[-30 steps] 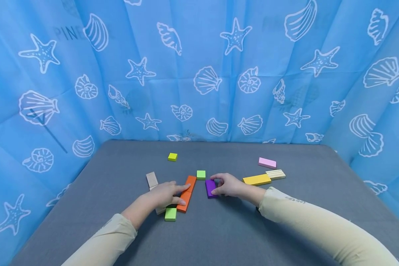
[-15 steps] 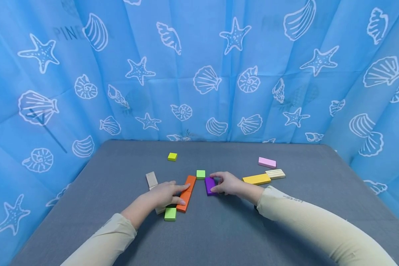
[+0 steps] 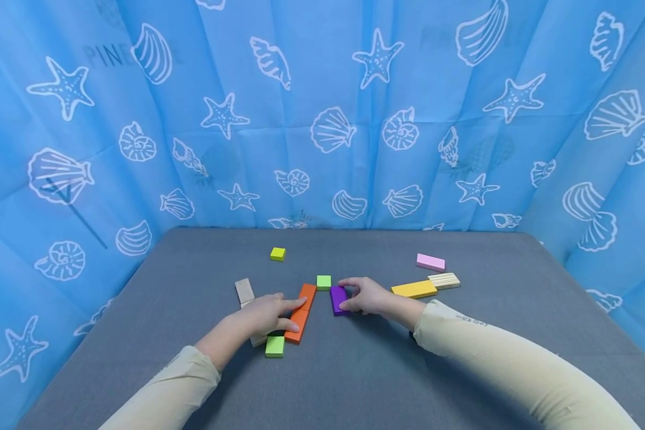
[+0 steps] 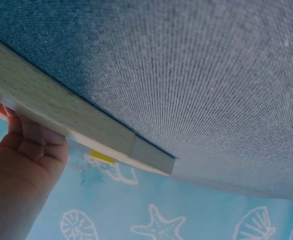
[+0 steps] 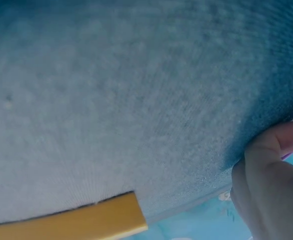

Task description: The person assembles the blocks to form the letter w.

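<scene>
In the head view my left hand point(image 3: 266, 315) rests its index finger and thumb on two orange blocks point(image 3: 301, 322), which lie end to end in a slanting line. A row of pale wooden blocks point(image 3: 244, 291) runs beside and partly under that hand; the left wrist view shows the wooden row point(image 4: 86, 117) near its curled lower fingers. My right hand point(image 3: 369, 297) pinches a purple block point(image 3: 337, 300) lying flat on the table. One green block point(image 3: 323, 282) stands between the orange line's far end and the purple block. Another green block point(image 3: 275, 346) sits at the near end.
Behind lies a small yellow block point(image 3: 278, 254). To the right are a pink block point(image 3: 430, 262), a yellow-orange block point(image 3: 414, 289) and a ridged wooden block point(image 3: 444, 280). The grey cloth-covered table point(image 3: 322, 388) meets a blue shell-print curtain point(image 3: 322, 89).
My right hand has slid the purple block slightly away from me, closer to the far green block. My left hand stays on the orange blocks.
</scene>
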`<state>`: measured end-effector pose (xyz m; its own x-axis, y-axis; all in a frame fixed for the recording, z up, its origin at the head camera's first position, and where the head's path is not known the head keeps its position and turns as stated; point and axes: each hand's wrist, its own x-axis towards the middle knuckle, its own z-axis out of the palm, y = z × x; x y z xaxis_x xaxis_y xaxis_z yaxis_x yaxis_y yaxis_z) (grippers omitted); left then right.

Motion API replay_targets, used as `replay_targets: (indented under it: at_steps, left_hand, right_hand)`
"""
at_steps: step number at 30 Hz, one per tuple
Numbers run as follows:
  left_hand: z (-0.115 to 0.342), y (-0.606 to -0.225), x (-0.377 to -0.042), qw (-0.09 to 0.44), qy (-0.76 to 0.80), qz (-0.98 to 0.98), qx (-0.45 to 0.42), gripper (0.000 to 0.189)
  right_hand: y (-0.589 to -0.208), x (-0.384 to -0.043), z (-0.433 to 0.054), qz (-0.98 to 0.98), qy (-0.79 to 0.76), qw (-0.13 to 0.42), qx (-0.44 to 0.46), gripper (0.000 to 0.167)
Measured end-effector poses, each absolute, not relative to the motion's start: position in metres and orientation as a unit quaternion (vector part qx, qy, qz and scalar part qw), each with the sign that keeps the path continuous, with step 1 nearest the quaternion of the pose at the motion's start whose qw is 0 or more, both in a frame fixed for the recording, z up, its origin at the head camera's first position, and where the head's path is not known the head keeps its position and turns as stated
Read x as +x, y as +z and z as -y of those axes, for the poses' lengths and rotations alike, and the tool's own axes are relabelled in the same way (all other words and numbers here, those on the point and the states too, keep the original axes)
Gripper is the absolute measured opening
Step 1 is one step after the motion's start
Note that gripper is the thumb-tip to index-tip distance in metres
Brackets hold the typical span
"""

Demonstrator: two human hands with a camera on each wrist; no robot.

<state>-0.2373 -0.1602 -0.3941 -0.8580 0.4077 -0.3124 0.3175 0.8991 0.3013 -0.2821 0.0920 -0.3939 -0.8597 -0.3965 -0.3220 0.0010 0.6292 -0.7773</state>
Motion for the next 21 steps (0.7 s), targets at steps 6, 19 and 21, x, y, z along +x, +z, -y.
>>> replay_targets:
  at_steps: [6, 19, 21]
  left_hand:
    - [0.160, -0.394, -0.236, 0.182, 0.124, -0.956, 0.195, 0.064]
    - [0.161, -0.395, -0.236, 0.182, 0.135, -0.954, 0.196, 0.064]
    - [0.162, -0.395, -0.236, 0.183, 0.135, -0.954, 0.194, 0.064]
  right_hand:
    - [-0.393, -0.285, -0.104, -0.861, -0.439, 0.227, -0.118, 0.054]
    - [-0.370, -0.314, -0.165, -0.916, -0.351, 0.110, -0.160, 0.027]
    - [-0.369, -0.320, -0.176, -0.922, -0.339, 0.099, -0.160, 0.028]
